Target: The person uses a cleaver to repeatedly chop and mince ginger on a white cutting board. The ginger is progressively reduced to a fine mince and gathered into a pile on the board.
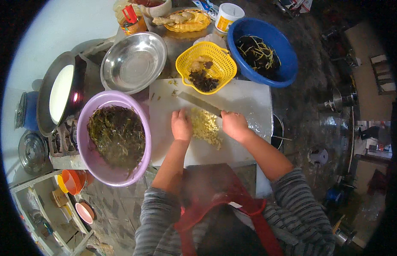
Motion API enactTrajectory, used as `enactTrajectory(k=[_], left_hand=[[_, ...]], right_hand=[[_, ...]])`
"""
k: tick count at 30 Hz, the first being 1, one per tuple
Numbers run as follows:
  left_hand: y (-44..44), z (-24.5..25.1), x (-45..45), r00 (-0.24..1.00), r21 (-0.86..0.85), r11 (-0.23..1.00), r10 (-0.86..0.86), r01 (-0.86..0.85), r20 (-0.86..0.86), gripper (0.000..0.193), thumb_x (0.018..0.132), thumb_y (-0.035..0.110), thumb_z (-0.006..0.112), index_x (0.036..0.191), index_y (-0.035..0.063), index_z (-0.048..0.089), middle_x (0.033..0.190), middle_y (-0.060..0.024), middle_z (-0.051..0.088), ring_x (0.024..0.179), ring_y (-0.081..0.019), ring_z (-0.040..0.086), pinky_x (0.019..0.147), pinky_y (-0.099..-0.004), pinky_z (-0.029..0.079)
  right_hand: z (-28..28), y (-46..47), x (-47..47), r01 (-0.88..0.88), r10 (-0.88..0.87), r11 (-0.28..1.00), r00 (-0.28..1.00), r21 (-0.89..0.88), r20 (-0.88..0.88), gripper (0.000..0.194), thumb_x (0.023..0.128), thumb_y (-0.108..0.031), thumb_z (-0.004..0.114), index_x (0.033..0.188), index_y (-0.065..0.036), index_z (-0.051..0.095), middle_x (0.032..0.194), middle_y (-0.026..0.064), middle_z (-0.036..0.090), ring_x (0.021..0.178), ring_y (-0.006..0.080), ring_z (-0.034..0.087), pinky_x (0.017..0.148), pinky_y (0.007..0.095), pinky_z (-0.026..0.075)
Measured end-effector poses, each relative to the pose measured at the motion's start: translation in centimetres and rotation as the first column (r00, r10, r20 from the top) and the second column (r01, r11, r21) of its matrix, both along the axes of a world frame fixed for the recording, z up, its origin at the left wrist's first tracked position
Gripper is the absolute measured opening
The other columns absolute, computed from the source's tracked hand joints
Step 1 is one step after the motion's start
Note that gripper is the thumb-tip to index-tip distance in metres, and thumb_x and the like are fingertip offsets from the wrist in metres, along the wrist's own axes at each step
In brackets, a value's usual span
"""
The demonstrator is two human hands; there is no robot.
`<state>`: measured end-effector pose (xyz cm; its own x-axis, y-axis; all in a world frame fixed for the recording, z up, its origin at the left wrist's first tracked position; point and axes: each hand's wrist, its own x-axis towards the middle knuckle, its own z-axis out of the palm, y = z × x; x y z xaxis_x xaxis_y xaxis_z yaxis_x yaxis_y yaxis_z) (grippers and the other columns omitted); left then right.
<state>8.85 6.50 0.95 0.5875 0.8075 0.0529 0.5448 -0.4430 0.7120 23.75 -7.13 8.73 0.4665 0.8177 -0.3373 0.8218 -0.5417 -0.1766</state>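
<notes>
My right hand [234,125] grips a cleaver-type kitchen knife [198,103] by its handle, the broad blade slanting up and left over a white cutting board [249,96]. Just below the blade lies a pile of finely chopped pale yellow pieces [207,126], perhaps ginger or garlic. My left hand [181,126] is low over the board at the left edge of this pile, its fingers curled and partly hidden. Beyond the knife, a yellow plastic basket [229,65] holds ginger-like root and dark wood ear fungus.
On the left are a lilac basin [146,128] of steaming dark greens, a wok [44,96] containing white liquid and a steel bowl [134,62]. At the back right, a blue basin [286,68] holds dark and yellowish strips. A wicker basket [201,22] with ginger stands behind.
</notes>
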Motion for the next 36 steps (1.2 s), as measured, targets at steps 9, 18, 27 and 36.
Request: enactTrajectory(k=[9, 18, 27, 36], left_hand=[[-6.4, 0.7, -3.0, 0.981, 0.141, 0.981, -0.152, 0.135, 0.118, 0.033, 0.074, 0.002, 0.062, 0.107, 0.0032, 0.062, 0.102, -0.0166, 0.060, 0.095, -0.0358, 0.055, 0.085, -0.0429, 0.046], [-7.1, 0.3, -3.9, 0.984, 0.074, 0.986, -0.155, 0.148, 0.088, 0.040, 0.073, 0.003, 0.065, 0.113, 0.0030, 0.060, 0.114, -0.0167, 0.056, 0.104, -0.0352, 0.052, 0.091, -0.0408, 0.044], [-6.8, 0.5, -5.3, 0.991, 0.054, 0.995, -0.090, 0.085, 0.097, 0.043, 0.072, 0.001, 0.067, 0.114, 0.0020, 0.058, 0.116, -0.0190, 0.054, 0.107, -0.0360, 0.052, 0.093, -0.0411, 0.043], [-6.5, 0.8, -6.3, 0.994, 0.051, 0.998, -0.052, 0.048, 0.091, 0.043, 0.073, 0.001, 0.066, 0.115, 0.0009, 0.057, 0.116, -0.0185, 0.054, 0.107, -0.0359, 0.051, 0.092, -0.0416, 0.043]], right_hand=[[1.5, -5.9, -2.9, 0.192, -0.179, 0.981, 0.947, 0.023, -0.267, 0.018, 0.077, -0.015, 0.053, 0.091, -0.006, 0.059, 0.080, 0.0178, 0.064, 0.080, 0.0383, 0.062, 0.071, 0.0495, 0.048], [1.0, -4.5, -4.1, 0.337, -0.326, 0.941, 0.894, -0.017, -0.307, 0.021, 0.078, -0.019, 0.054, 0.091, -0.005, 0.061, 0.086, 0.0208, 0.064, 0.083, 0.0406, 0.061, 0.075, 0.0492, 0.048], [1.0, -3.0, -5.1, 0.239, -0.256, 0.967, 0.925, -0.094, -0.281, 0.021, 0.079, -0.016, 0.053, 0.094, -0.004, 0.061, 0.086, 0.0217, 0.064, 0.084, 0.0400, 0.062, 0.076, 0.0483, 0.049], [1.2, -2.9, -6.7, 0.182, -0.220, 0.972, 0.923, -0.146, -0.315, 0.021, 0.079, -0.015, 0.052, 0.095, -0.005, 0.060, 0.088, 0.0207, 0.065, 0.086, 0.0404, 0.061, 0.077, 0.0482, 0.048]])
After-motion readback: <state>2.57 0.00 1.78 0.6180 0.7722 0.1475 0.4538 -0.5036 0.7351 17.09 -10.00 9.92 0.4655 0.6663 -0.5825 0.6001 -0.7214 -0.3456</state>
